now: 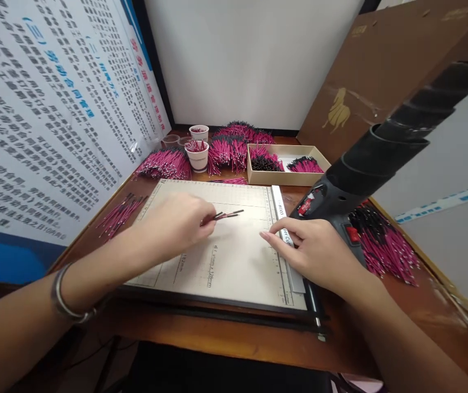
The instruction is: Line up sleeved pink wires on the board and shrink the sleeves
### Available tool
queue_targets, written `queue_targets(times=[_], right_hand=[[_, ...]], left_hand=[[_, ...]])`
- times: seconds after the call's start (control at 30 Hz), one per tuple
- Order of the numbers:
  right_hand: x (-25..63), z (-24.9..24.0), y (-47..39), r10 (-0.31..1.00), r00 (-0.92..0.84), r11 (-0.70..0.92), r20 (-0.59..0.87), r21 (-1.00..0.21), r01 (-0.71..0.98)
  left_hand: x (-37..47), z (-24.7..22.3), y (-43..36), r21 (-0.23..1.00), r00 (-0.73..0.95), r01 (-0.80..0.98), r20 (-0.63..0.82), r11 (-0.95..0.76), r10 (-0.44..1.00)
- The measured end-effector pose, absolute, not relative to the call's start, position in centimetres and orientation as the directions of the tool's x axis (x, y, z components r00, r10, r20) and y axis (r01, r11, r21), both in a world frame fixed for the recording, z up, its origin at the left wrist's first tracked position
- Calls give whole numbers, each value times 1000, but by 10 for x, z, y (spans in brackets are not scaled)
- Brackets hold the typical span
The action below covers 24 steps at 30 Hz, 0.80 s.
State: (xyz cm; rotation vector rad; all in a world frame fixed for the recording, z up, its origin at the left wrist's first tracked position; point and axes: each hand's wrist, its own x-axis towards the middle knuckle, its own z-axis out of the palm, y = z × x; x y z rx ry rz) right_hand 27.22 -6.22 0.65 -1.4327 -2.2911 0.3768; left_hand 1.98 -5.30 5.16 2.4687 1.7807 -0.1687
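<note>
My left hand (184, 221) is closed in a pinch on a few thin wires (229, 215). Their black ends stick out to the right, above the cream-coloured board of a paper cutter (225, 256). Printed lines and size marks run across this board. At its right edge my right hand (305, 245) rests over the white ruler strip (282, 204), thumb and forefinger apart with nothing visible between them. Its other fingers are curled and partly hidden. Behind the right hand stands a dark grey tool with red switches (332, 210), with a wide black tube (377, 158) rising from it.
Loose pink-and-black wires (121, 215) lie left of the board. More wire bundles (166, 162) are piled behind it, near paper cups (197, 158) holding wires. An open box (289, 179) contains further bundles. Another wire pile (389, 245) sits at right. Panels enclose the desk.
</note>
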Motion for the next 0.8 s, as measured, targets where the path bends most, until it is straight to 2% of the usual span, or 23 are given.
queue_targets(times=[0.1,0.23,0.37,0.53,0.7,0.8], right_hand=[[270,9,-62,917,-367,400,159,-394,828],[268,10,-62,936,-336,352,108,-338,873],[265,8,-63,943,-328,328,50,-278,903],[259,5,-64,926,-374,354,-46,-232,906],[257,4,-63,915,-393,364,-91,-231,902],[257,3,-63,912,-401,371,-84,-244,896]], left_hand=[[37,39,-52,-34,422,902,-134,-430,897],[34,24,-49,36,507,862,-102,-506,856],[23,16,-51,157,544,832,-46,-531,838],[25,15,-56,285,572,796,-68,-534,818],[35,19,-56,298,549,810,-85,-504,831],[34,25,-76,307,548,797,-7,-520,836]])
